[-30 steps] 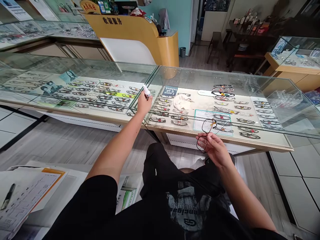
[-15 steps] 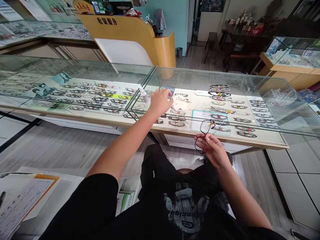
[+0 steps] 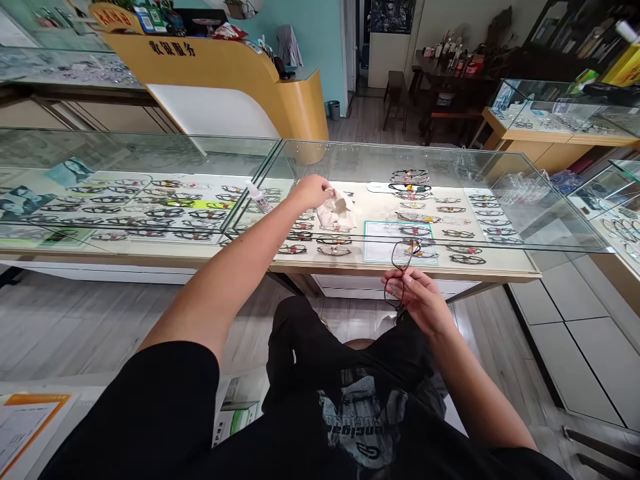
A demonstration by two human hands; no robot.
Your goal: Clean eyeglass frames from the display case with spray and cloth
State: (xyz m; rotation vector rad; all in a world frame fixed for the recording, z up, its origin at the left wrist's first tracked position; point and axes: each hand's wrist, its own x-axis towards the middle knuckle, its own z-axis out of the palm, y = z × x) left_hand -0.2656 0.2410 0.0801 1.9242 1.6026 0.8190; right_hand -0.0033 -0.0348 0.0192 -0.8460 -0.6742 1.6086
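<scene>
My left hand (image 3: 311, 193) is over the glass counter, its fingers closed on the edge of a crumpled pale cloth (image 3: 336, 212). Just left of that hand, a small white bottle (image 3: 259, 198) stands tilted in view on the glass. Nearer my body, my right hand (image 3: 423, 300) grips a pair of dark-framed glasses (image 3: 401, 257) by the frame, one lens above the other, in front of the counter's near edge. Fingers show through the lower lens.
Rows of spectacle frames (image 3: 334, 251) lie inside the glass display counter (image 3: 240, 257). Beyond it stands a yellow service desk (image 3: 300, 100). Another display case (image 3: 565, 137) is at the back right. Papers (image 3: 30, 427) lie at the lower left.
My left hand has closed on the cloth, which now lifts a little at its fingers. My right hand still holds the glasses. The whole view has shifted, bringing more of the right side in.
</scene>
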